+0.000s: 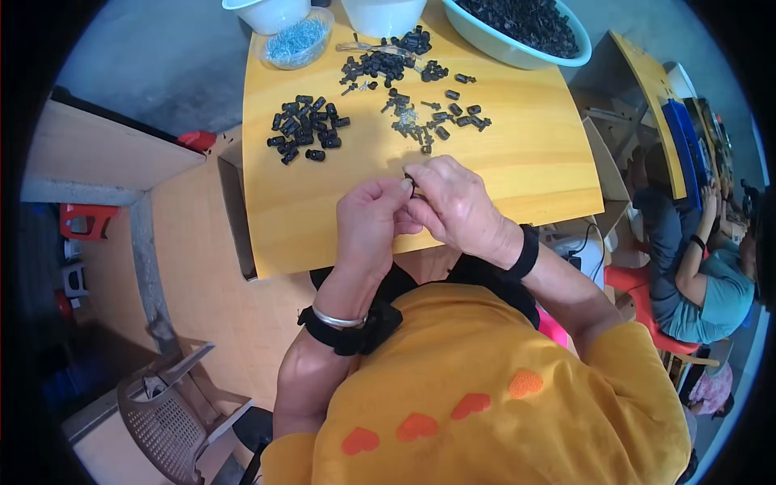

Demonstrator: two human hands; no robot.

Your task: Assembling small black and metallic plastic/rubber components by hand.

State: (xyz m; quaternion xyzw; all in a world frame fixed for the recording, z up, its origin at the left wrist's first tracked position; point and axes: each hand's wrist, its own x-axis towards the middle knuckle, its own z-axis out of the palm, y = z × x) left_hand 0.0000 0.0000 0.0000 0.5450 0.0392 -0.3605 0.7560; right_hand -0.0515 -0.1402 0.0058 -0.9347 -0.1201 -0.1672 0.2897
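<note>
Pinching a small dark part [411,183] between them, the left hand [368,214] and right hand [457,202] meet above the desk [533,174], near its front edge. Both grips look clamped on the part, though the fingers hide most of it. To do this well, one hand should brace while the other presses straight. Bare wood runs off to the right; ahead, the black pile [305,133] and loose parts [463,121] limit forward reach.

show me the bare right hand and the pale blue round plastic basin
Bare right hand [459,202]: head view, back of the hand.
Pale blue round plastic basin [488,40]: head view, near side wall.
</note>
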